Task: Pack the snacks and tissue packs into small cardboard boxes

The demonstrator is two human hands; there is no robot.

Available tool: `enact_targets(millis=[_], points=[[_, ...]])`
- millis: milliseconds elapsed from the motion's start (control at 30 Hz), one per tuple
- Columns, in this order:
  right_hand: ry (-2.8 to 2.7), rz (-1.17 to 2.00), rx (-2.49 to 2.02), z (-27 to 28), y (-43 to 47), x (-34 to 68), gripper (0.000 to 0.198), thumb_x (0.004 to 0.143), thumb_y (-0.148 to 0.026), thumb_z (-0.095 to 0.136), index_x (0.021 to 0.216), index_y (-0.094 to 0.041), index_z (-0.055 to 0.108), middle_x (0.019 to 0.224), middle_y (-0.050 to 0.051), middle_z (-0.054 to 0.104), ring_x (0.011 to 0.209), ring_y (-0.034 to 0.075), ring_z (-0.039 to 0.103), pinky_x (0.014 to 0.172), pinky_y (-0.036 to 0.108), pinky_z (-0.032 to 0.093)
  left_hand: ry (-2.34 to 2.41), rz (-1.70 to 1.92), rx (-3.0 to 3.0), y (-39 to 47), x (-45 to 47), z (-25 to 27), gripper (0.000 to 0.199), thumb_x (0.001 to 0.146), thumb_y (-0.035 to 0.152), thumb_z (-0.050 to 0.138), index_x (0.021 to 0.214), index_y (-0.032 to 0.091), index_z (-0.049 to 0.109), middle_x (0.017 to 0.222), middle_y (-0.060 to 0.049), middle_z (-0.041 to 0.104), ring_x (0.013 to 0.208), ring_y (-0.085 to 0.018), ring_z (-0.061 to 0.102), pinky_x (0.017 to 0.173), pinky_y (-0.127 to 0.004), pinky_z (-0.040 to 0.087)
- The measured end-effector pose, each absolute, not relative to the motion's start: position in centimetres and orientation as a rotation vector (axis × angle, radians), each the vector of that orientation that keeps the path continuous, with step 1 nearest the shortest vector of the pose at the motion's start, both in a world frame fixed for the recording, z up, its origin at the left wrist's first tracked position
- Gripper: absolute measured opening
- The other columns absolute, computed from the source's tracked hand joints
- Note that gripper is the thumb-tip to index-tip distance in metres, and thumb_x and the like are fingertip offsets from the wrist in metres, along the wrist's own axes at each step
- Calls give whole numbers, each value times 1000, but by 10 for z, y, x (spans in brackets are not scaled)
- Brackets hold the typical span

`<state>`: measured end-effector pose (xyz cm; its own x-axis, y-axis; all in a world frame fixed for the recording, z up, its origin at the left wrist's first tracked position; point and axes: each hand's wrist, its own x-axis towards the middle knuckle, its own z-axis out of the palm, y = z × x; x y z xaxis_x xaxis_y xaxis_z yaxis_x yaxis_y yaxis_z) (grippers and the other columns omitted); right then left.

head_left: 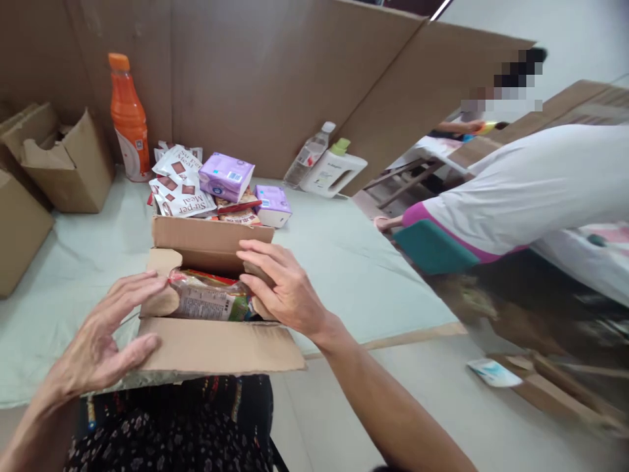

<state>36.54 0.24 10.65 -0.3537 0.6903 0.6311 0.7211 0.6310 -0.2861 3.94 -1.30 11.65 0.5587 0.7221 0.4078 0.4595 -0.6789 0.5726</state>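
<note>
An open cardboard box (223,347) sits at the near edge of the table, its long flaps folded outward to front and back. Inside lies a clear plastic food packet (204,303) with a printed label and barcode; red packaging shows behind it. My left hand (111,328) is at the box's left side, fingers stretched over the left short flap (160,298), thumb on the front flap. On the right side, my right hand (282,285) rests with spread fingers over the right short flap (259,270). Neither hand grips anything.
Behind the box lie white snack packets (184,196) and two purple tissue packs (226,176). An orange bottle (130,121), a clear bottle (309,156) and a white jug (334,172) stand against the cardboard wall (275,72). Cardboard boxes (91,164) stand left. A person (531,190) sits right.
</note>
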Motion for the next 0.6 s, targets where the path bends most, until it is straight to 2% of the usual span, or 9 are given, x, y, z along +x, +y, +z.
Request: enact_targets(millis=[67,133,200,267,367,433,533,600], points=[[-2062,-215,-1132,107,-1,366,33,99,-21,64,133,-22,63,146,17,63,129,30,65,103,50,54,826,757,2281,-13,27,124,61,101,40,54,160,32,39,160,-9,53,151,-32,47,120,-53,48],[-2012,-337,-1167,107,-1,366,49,97,-23,68,145,-23,55,153,20,56,134,35,61,103,53,52,707,692,2223,-15,18,128,63,101,38,51,162,32,35,164,-10,47,155,-33,40,123,-57,43],[-2010,-367,-1168,105,3,364,65,96,-27,69,156,-23,44,151,21,58,133,37,61,102,54,52,665,684,2250,-17,18,127,65,98,30,54,161,33,37,166,-10,45,157,-32,37,125,-60,38],[-2013,-358,-1154,102,8,361,73,97,-29,69,161,-22,37,142,20,64,127,36,64,100,53,53,706,757,2295,-18,26,121,66,94,25,61,156,34,44,162,-9,50,155,-31,41,123,-58,41],[-1963,-376,-1154,99,11,361,65,95,-26,71,155,-22,47,131,17,70,116,33,69,97,48,54,829,962,2310,-19,43,111,57,90,32,75,144,31,55,144,-10,66,138,-30,59,118,-55,48],[-1962,-314,-1123,99,9,367,45,95,-26,71,140,-24,62,122,13,74,108,29,72,92,44,55,923,1100,2304,-20,53,107,45,92,34,75,134,28,61,127,-9,74,123,-28,68,114,-53,50],[-2016,28,-1071,100,4,382,18,101,-32,65,116,-28,74,109,5,78,100,24,73,87,37,57,1143,1265,2260,-21,63,103,32,97,26,68,129,26,63,112,-7,77,106,-24,72,98,-44,58],[-2018,291,-1054,101,-3,393,26,106,-39,53,115,-31,76,117,4,78,109,24,73,91,36,58,1253,1332,2227,-21,68,102,43,96,22,66,139,26,57,112,-7,74,102,-21,71,90,-38,61]])
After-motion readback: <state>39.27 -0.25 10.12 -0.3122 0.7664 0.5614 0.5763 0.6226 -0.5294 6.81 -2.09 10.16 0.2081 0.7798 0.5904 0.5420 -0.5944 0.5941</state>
